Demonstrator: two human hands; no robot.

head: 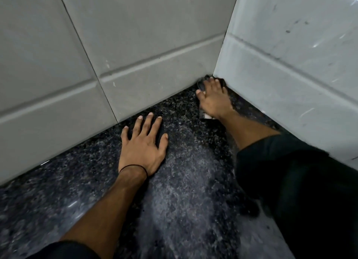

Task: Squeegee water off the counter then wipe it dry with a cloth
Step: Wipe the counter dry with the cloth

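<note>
Where the two tiled walls meet, we see our right hand (212, 98) pushed deep into the corner of the dark speckled granite desk (184, 191). It presses down on a dark object (202, 84) whose edge shows just past the fingertips, tight against both walls, with a pale bit showing under the wrist; whether this is the squeegee or the cloth we cannot tell. The fingers are spread over it and bent slightly, closed down on the thing rather than loose.

Our left hand (142, 148) lies flat on the desk, palm down, fingers apart and holding nothing, near the foot of the left wall. A thin black band (133, 167) circles that wrist. Both forearms come out of black sleeves (290, 181).

The glossy grey-white tiled wall on the left (96, 45) shows large rectangular tiles with dark grout lines and a raised band low down. The lighter tiled wall on the right (290, 55) carries small dark marks and scuffs. Between our arms the desk has a paler, hazy streak running toward the corner, and it reflects light at the lower left.
</note>
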